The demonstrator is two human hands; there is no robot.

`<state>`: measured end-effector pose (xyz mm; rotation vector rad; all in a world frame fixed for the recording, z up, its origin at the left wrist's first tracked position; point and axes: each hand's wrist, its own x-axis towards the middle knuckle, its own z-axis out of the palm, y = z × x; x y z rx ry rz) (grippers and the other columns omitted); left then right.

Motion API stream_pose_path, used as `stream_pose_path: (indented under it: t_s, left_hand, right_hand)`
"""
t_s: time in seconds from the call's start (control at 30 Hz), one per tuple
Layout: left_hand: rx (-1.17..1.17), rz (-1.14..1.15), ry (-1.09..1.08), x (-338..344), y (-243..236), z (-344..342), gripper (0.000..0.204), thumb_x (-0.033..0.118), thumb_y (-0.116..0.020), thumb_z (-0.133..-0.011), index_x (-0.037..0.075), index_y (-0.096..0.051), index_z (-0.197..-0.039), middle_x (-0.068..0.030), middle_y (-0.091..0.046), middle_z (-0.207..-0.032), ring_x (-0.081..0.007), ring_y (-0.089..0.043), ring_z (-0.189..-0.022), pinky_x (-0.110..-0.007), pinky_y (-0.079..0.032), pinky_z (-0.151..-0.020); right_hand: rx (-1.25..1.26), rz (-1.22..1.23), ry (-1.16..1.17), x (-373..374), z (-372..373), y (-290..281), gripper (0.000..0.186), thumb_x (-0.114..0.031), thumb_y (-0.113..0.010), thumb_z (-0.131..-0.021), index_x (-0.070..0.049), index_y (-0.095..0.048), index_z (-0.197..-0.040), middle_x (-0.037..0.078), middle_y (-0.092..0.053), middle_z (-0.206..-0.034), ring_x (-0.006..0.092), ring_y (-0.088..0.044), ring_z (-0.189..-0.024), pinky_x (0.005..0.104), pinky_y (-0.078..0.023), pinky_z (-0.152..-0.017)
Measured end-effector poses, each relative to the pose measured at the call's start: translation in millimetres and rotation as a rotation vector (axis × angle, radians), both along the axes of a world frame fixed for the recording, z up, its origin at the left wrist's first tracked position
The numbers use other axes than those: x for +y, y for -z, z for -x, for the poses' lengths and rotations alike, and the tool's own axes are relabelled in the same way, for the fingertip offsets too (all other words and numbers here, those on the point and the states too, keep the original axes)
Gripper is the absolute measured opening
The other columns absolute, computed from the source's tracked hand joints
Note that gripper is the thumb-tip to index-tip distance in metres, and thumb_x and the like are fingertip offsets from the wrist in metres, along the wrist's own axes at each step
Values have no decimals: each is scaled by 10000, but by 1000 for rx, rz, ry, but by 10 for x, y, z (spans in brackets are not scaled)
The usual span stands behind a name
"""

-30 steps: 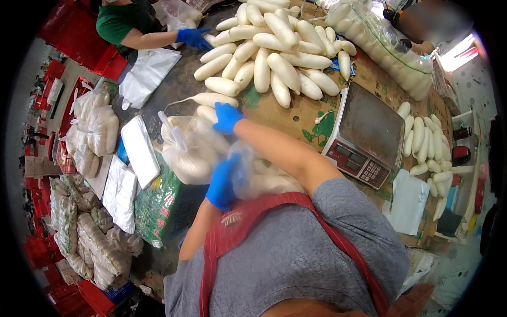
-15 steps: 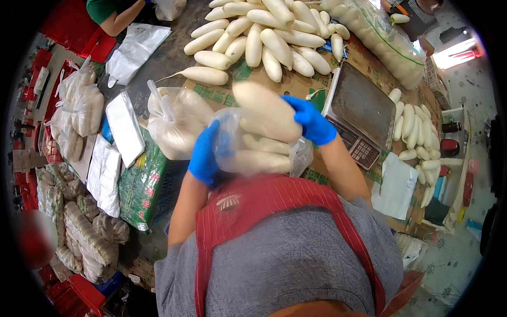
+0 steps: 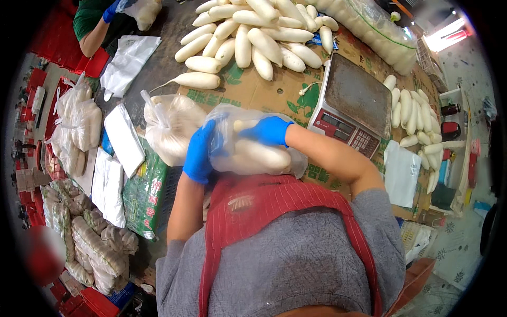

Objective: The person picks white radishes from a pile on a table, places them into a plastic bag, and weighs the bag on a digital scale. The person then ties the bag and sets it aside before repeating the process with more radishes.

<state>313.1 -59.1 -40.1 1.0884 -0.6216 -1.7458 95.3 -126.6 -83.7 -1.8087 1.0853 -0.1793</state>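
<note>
In front of my apron is a clear plastic bag [image 3: 224, 158] with several white radishes [image 3: 261, 156] lying in it. My left hand [image 3: 198, 154], in a blue glove, grips the bag's left side. My right hand [image 3: 268, 131], also gloved in blue, reaches into the bag with its fingers closed over a white radish [image 3: 240, 126]. Most of that radish is hidden under the hand, and the fingertips are partly behind plastic. Just left of the bag stands a tied bag of radishes [image 3: 171, 127]. Beyond my hands lies a heap of loose white radishes [image 3: 253, 39].
A scale [image 3: 354, 100] stands to the right, with more radishes [image 3: 412, 113] past it. Flat plastic bags [image 3: 124, 138] lie at left, and a sheet of bags [image 3: 401, 174] at right. A large bag of radishes [image 3: 369, 29] is far right. A co-worker's gloved hand [image 3: 111, 11] holds a bag.
My right hand has moved left and brought the radish from above down into the bag. My left hand still holds the bag. At top left, the co-worker's arm and bag have shifted left.
</note>
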Motion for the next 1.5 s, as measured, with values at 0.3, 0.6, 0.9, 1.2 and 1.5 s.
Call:
stream_pose_path:
  t_s: [0.3,0.6,0.9,1.2,1.5]
  left_hand:
    - [113,-68,-129,264,353,-38,415,276,-478,-989,1,-558,-1289,-73,-609,-1190,-152,-599,-1000,-283,-511,-810]
    - [118,-71,-142,373,418,16,440,312,-524,-957,31,-553,-1293,-99,-621,-1201,-202,-615,-1022,-316,-512,-833]
    - [110,-58,-193,439,216,195,419,289,-512,-966,36,-550,-1299,-60,-621,-1141,-152,-600,-938,-289,-512,-761]
    - [273,-215,-147,605,514,605,418,322,-564,-937,89,-552,-1283,-55,-605,-1106,-202,-601,-937,-364,-531,-755]
    - [-95,-1,-111,847,188,340,449,95,-596,-881,-12,-521,-1311,-70,-633,-1124,-159,-607,-907,-308,-507,-809]
  right_hand:
    - [-97,-190,64,37,4,-37,388,-375,-552,-928,-114,-654,-1197,102,-683,-1076,227,-627,-925,338,-487,-836]
    - [-406,-456,204,-127,517,195,188,-173,-630,-906,-56,-720,-1022,25,-684,-869,105,-623,-764,263,-507,-661]
    - [-653,-406,365,41,453,-74,217,-190,-611,-930,-43,-675,-1076,38,-676,-925,106,-617,-772,249,-517,-705]
    - [-1011,99,-21,353,-723,-891,234,-150,-581,-932,-62,-630,-1144,76,-651,-1045,171,-616,-946,294,-497,-863]
    - [-566,464,529,-1264,-292,-139,347,-185,-655,-849,-33,-601,-1157,135,-637,-1007,220,-609,-924,347,-505,-822]
